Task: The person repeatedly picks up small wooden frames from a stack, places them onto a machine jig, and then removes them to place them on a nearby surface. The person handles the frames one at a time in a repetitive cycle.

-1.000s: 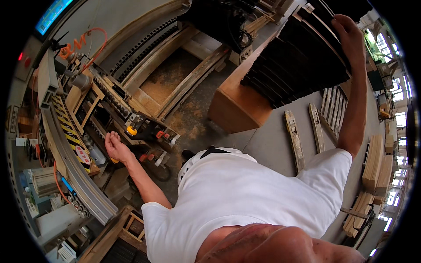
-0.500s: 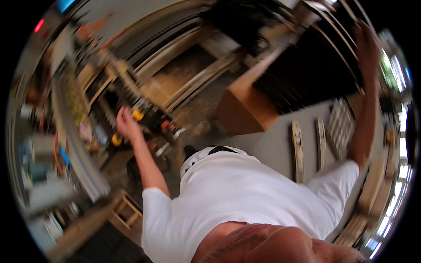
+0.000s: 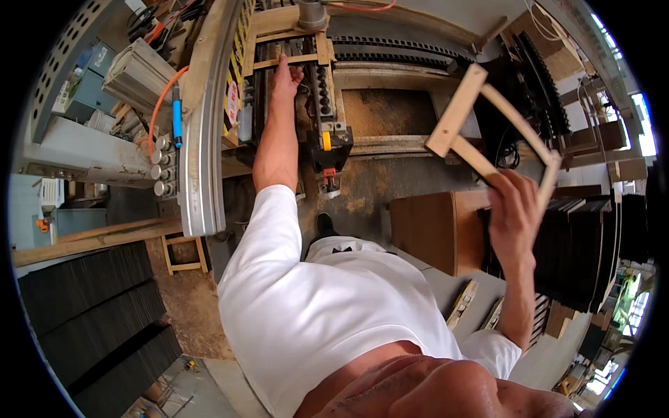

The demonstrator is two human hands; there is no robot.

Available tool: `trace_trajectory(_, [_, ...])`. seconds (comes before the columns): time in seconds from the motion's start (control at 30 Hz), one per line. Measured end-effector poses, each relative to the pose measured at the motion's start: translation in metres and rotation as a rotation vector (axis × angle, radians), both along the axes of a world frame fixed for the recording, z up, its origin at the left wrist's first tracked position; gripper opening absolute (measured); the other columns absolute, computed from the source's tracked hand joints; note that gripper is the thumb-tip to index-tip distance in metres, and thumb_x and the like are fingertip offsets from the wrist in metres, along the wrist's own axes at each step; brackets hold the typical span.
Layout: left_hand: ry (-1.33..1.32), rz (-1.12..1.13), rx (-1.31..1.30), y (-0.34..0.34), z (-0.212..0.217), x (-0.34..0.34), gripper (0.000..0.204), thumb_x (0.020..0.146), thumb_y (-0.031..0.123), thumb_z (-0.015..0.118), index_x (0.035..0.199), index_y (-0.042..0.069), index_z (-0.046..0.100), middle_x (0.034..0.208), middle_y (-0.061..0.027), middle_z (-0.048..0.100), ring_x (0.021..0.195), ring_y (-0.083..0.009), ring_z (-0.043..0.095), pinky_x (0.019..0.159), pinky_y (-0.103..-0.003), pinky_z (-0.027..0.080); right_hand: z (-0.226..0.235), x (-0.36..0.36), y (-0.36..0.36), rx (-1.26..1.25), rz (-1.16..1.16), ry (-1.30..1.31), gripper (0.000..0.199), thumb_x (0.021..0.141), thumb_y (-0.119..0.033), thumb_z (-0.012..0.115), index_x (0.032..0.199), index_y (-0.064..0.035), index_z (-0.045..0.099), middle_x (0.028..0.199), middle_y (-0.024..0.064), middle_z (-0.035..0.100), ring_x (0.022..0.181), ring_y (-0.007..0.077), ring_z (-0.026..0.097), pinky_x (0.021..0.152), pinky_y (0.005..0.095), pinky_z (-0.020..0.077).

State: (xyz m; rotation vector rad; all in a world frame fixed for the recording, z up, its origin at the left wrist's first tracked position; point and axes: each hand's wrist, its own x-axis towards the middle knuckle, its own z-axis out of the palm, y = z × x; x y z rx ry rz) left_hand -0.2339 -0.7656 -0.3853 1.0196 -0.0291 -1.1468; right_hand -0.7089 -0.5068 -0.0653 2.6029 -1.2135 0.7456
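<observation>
While my right hand [image 3: 512, 212] is gripping a tilted wooden frame [image 3: 458, 111], a second frame [image 3: 277, 24] is lying well left.
My left hand [image 3: 285, 82] is resting nearest it, grip unclear.

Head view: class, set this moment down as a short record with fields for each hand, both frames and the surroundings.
Left hand: at the near bar of the first frame; grip unclear
Right hand: gripping the second frame
First frame: wooden, lying on the machine
Second frame: wooden, raised and tilted
Right side: brown box by a black stack
Left side: orange hose, metal rail
</observation>
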Motion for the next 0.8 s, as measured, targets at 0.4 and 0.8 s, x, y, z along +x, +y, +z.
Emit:
trace_trajectory(0.4, [0.198,-0.046,-0.088,0.182,0.015,-0.083,0.020,0.094,0.018,0.060,0.107,0.003,0.058,0.099,-0.0068,0.063,0.088,-0.0191,0.063,0.076,-0.033,0.058,-0.166,0.180,-0.165,0.114,0.410,-0.104,0.020,0.081,-0.009,0.066,0.101,-0.0076,0.067,0.096,0.0086,0.064,0.091,0.0291,0.057,0.079,0.0392,0.0476])
trace_trajectory(0.8, [0.073,0.036,0.122,0.431,0.049,-0.159,0.029,0.095,0.021,0.058,0.119,0.005,0.055,0.113,-0.0089,0.062,0.097,-0.0180,0.063,0.080,-0.031,0.056,-0.264,0.348,-0.249,0.027,0.716,-0.091,0.028,0.078,-0.010,0.066,0.105,-0.0104,0.068,0.093,0.0076,0.067,0.086,0.0271,0.058,0.078,0.0384,0.0457])
